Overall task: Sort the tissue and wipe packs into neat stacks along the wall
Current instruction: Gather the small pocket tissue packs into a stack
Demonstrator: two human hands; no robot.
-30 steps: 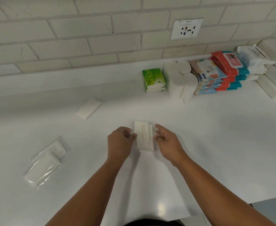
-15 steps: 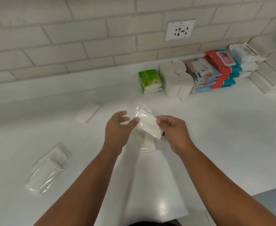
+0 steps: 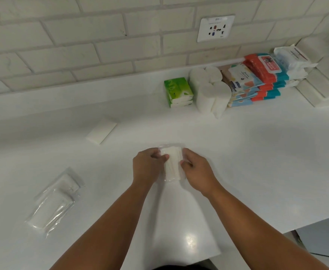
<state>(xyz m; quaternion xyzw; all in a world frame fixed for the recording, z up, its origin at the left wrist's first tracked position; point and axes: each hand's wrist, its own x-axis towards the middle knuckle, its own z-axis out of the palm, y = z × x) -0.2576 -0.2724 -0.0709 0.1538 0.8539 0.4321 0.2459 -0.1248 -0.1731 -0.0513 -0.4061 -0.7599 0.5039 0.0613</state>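
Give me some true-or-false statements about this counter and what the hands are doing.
1. The left hand and the right hand both hold a white pack. True.
2. The green tissue packs lie at the front edge of the counter. False: they are stacked by the brick wall, beside the white rolls.
3. A socket is on the brick wall. True.
4. The clear plastic pack stands upright. False: it lies flat on the counter, left of the hands.

The clear-wrapped tissue pack (image 3: 173,162) well below the outlet (image 3: 215,28) is pretty smeared, and the left hand (image 3: 147,166) and right hand (image 3: 195,170) cover its sides. Far right of the outlet, the white packs (image 3: 327,75) get chopped by the frame edge. Print on the wipe packs (image 3: 257,80) is unreadable.
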